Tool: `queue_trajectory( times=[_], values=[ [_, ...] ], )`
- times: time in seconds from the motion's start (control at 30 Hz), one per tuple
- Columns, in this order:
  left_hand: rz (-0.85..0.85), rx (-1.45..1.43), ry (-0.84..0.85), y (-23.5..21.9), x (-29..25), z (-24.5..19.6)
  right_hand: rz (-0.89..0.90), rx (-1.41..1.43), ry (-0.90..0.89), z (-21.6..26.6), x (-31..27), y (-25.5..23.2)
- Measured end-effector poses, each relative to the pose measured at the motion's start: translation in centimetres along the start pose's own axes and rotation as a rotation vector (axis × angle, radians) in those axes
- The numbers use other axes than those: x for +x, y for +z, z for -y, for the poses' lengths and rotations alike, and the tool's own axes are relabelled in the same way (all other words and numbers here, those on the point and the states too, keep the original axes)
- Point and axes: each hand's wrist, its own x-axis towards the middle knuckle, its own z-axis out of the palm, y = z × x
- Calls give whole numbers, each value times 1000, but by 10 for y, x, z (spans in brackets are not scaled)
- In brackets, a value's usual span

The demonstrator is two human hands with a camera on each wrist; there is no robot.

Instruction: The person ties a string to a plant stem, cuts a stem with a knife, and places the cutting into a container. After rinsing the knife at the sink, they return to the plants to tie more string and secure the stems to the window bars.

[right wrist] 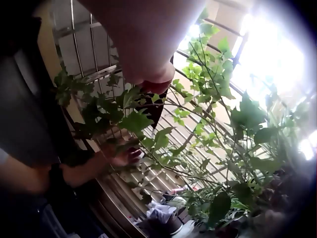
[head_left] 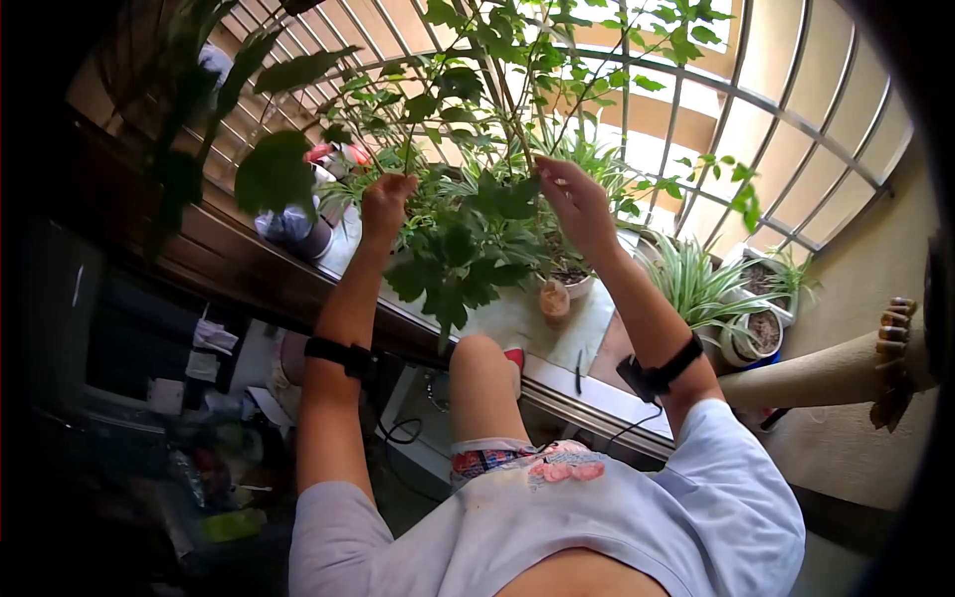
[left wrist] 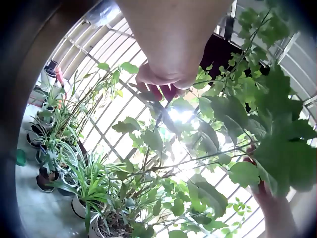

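A tall leafy plant (head_left: 468,244) with broad, lobed leaves rises from a white pot (head_left: 579,288) on the ledge. At its left side my left hand (head_left: 388,204) has its fingers curled at a thin stem among the leaves. In the left wrist view, leaves cover part of the left hand's fingertips (left wrist: 166,92). Opposite it, my right hand (head_left: 579,207) pinches an upright stem between thumb and fingers. Leaves and branches fill the space between both hands. The right wrist view shows the right fingers (right wrist: 156,86) bent beside green leaves.
Metal window bars (head_left: 736,95) curve behind the plant. Spider plants (head_left: 696,284) stand in pots at the right, near a wall pipe (head_left: 811,383). A small tan lump (head_left: 554,301) sits before the pot, and a dark pen-like stick (head_left: 579,376) lies on the ledge (head_left: 507,318).
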Motion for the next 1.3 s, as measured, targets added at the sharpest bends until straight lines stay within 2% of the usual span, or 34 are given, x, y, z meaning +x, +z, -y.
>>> queue_trajectory(
  times=[0.03,0.1,0.17,0.23,0.33,0.37,0.47,0.5,0.6,0.63,0.73,0.83,0.93,1.03,1.13,1.23,1.3],
  values=[
    [9,-19,5,-1,0,3,-7,106,-20,-10,11,13],
    [-21,46,-82,-1,-3,-6,231,548,333,-46,26,41],
    [-34,121,-121,-3,-6,-10,398,605,333,-55,28,61],
    [-35,92,-160,-4,-8,-15,471,259,-7,-59,17,76],
    [-22,-14,-210,-4,-14,-24,692,73,-64,-57,2,76],
    [-9,-45,-209,-5,-15,-25,831,-129,34,-47,5,78],
    [7,-81,-213,-3,-16,-27,580,93,-76,-62,-2,92],
    [8,-83,-214,-3,-16,-28,468,247,32,-68,-1,97],
    [2,-11,-234,-3,-16,-30,272,173,-83,-65,22,99],
    [6,-5,-223,-3,-17,-30,298,115,-167,-70,26,100],
    [28,17,-193,-5,-16,-28,300,-49,-100,-89,36,122],
    [59,53,-185,-7,-15,-24,503,-128,-144,-89,38,120],
    [57,14,-199,-5,-16,-26,383,-93,-117,-101,25,128],
    [59,-94,-237,-1,-16,-31,524,-89,42,-70,37,113],
    [75,-91,-269,0,-17,-36,482,100,233,-76,35,121],
    [84,-58,-270,2,-15,-37,504,197,275,-88,42,121],
    [82,4,-267,4,-15,-40,474,208,240,-85,39,112]
  ],
)
